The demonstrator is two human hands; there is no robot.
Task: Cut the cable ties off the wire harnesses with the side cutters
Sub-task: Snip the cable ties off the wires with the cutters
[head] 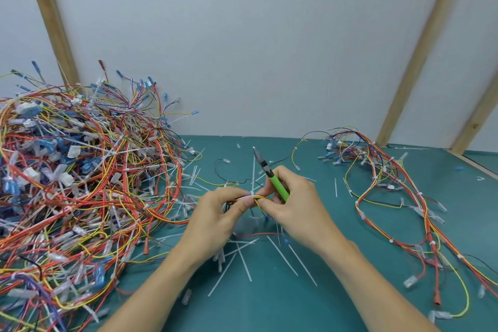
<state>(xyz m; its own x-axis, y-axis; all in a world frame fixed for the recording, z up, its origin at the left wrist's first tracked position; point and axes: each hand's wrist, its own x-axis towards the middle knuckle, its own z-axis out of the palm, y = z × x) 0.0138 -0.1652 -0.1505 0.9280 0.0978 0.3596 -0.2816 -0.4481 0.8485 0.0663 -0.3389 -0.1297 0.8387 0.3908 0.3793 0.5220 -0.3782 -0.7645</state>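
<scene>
I'm facing a plain pale grey-white wall (256, 48) crossed by slanting bare wooden battens (49, 19), one on my left and two on my right; below it my work surface is a teal mat (269, 310) under soft, even light

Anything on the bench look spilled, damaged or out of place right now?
Nothing looks damaged. Cut cable ties lie scattered loose on the green mat around the hands, and a few reach under the big harness pile. That is expected offcut litter. The side cutters point up, away from the held harness.
</scene>
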